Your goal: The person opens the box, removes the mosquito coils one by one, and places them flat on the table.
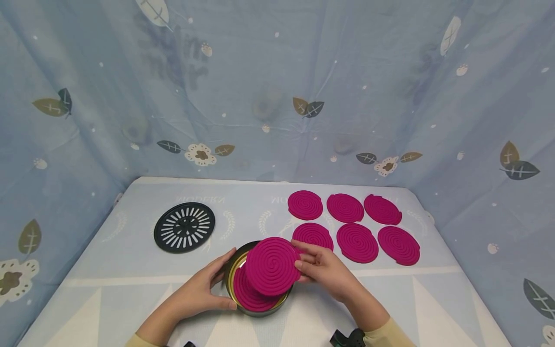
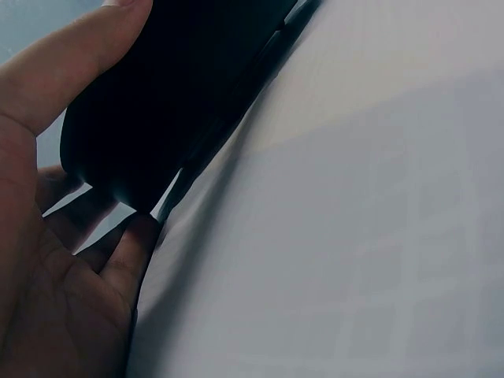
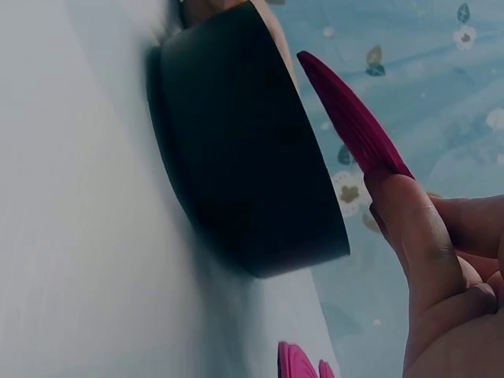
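Note:
My right hand (image 1: 327, 271) pinches a magenta mosquito coil (image 1: 273, 265) by its right edge, thumb on top. The coil is tilted over a round dark tin (image 1: 260, 314) with a gold inside. Another magenta coil (image 1: 250, 295) lies in the tin, partly covered by the held one. My left hand (image 1: 197, 293) grips the tin's left side between thumb and fingers. In the right wrist view the held coil (image 3: 354, 118) appears edge-on, apart from the tin wall (image 3: 244, 150). The left wrist view shows my fingers against the tin's dark side (image 2: 157, 102).
Several magenta coils (image 1: 357, 243) lie in two rows at the right of the table; my right hand is close to the near-left one (image 1: 313, 235). A black slotted round lid (image 1: 184, 227) lies at the left. A blue patterned curtain (image 1: 260, 86) hangs behind the table.

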`<state>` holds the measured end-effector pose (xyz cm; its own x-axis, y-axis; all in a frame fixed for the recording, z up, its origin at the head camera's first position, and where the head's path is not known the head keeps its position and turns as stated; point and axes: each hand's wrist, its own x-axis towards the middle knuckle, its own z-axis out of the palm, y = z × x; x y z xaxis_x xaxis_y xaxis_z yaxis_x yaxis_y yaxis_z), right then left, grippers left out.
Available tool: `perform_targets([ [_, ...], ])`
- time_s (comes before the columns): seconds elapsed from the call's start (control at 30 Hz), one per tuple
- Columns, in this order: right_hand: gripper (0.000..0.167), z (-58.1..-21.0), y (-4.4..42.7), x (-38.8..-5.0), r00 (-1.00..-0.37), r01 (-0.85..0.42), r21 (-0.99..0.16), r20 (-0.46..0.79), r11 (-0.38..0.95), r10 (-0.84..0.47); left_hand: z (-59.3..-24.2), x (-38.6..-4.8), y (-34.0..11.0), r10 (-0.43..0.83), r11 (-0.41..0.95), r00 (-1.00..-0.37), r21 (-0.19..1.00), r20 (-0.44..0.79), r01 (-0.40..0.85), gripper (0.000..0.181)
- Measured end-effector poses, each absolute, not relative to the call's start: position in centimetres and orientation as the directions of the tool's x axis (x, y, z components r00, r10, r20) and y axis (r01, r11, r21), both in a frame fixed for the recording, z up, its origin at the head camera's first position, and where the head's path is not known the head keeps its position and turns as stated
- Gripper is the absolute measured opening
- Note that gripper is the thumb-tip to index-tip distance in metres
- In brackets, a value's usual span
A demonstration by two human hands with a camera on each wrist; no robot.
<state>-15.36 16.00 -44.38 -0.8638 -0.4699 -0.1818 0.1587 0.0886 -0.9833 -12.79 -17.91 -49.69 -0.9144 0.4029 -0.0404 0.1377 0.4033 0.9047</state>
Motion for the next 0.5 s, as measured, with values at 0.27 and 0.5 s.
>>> perform_targets([
  [0.27,0.061,-44.6,18.1,-15.2,-0.880,0.183,-0.982,-0.188,0.053,-0.437,-49.8,-12.8,-17.9,0.403,0.396,-0.914,0.910,-0.050,0.125,0.122],
  [0.5,0.061,-45.3,19.6,-14.9,-0.896,0.190,-0.981,-0.193,0.049,-0.400,-49.6,-12.8,-17.8,0.405,0.394,-0.913,0.910,-0.049,0.126,0.123],
])
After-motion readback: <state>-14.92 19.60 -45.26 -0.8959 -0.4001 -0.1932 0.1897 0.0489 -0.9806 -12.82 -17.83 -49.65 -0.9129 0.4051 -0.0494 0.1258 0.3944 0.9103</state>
